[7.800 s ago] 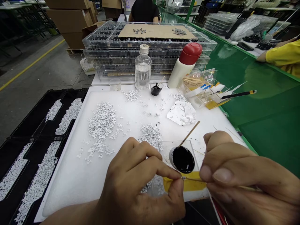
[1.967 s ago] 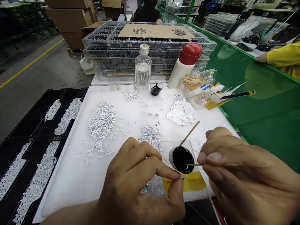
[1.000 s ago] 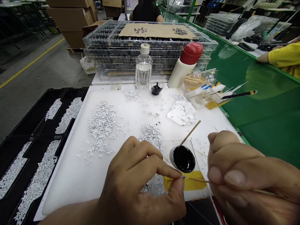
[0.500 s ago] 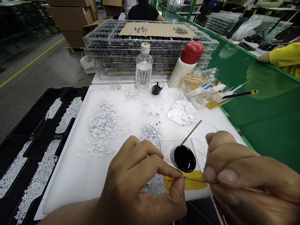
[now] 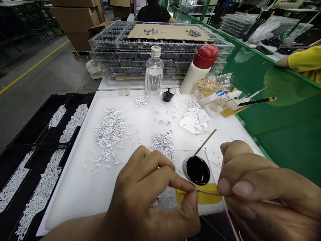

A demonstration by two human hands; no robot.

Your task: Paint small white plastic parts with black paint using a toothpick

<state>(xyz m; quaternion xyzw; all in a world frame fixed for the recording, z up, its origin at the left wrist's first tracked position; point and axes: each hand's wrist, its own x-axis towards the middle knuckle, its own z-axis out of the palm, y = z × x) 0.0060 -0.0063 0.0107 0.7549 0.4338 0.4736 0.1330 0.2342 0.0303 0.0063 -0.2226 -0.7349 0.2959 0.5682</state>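
My left hand pinches a tiny white part between thumb and forefinger; its shape is mostly hidden. Closed around a thin wooden stick, my right hand holds the stick's tip against that part. Just beyond the fingertips stands a small cup of black paint, with another wooden stick leaning out of it. Yellow tape lies below the cup on a clear plate. A pile of small white parts sits behind my left hand.
A larger pile of white parts lies on the white board. Black trays of parts stand left. Behind are a clear bottle, a red-capped flask, stacked clear boxes and a holder with brushes. A green partition runs along the right.
Almost nothing differs. Both hands keep their place and grip, with the stick's tip still at the small white part.
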